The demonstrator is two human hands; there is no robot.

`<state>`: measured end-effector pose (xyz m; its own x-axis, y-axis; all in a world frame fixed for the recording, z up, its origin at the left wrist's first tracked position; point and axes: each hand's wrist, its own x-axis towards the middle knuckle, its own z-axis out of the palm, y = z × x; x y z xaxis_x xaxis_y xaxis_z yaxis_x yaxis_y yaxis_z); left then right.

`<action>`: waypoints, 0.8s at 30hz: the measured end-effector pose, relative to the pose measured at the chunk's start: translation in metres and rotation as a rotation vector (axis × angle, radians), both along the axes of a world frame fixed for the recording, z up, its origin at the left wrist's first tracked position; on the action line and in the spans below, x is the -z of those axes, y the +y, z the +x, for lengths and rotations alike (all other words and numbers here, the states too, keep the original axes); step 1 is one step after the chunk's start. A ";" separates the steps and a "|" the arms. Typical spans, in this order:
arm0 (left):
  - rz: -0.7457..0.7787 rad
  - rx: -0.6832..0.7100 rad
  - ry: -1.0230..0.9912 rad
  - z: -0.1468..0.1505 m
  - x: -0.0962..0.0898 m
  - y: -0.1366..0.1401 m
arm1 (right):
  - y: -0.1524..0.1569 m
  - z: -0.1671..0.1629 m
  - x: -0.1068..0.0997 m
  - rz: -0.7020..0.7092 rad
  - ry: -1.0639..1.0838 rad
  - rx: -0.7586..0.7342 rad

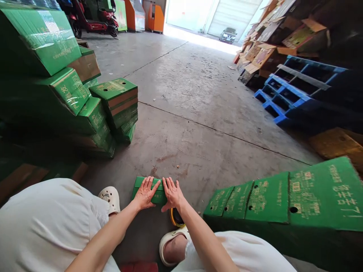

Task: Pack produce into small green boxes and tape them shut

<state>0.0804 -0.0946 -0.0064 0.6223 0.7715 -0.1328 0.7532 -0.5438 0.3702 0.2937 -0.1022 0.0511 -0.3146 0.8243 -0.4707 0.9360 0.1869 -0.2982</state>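
A small-looking green cardboard box (159,197) sits on the floor between my feet, with pale printing on its side. My left hand (146,192) lies on its top with the fingers stretched out. On the box's right end rests my right hand (172,192), fingers spread and thumb apart. Neither hand is wrapped round anything. Just under my right wrist a yellow-rimmed round thing, perhaps a roll of tape (177,218), shows in part; my forearm hides the rest.
Stacked green cartons (119,98) stand at the left. A row of green cartons (266,192) runs along my right. Further off are blue pallets (286,90), heaped brown cardboard (263,56) and a red scooter (96,20). Something red (138,267) lies below me.
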 end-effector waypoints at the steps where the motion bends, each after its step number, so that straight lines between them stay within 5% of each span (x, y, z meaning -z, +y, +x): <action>1: -0.005 0.009 0.004 -0.001 0.000 0.001 | -0.006 -0.004 0.004 0.035 -0.020 0.007; 18: 0.091 -0.078 0.062 0.023 0.021 -0.007 | -0.023 -0.009 0.046 0.231 -0.024 -0.055; 22: 0.087 -0.037 0.088 0.019 0.022 -0.007 | 0.001 -0.002 0.034 0.013 0.197 0.123; 24: 0.108 -0.030 0.089 0.018 0.022 -0.008 | 0.016 0.009 0.026 -0.022 0.351 0.399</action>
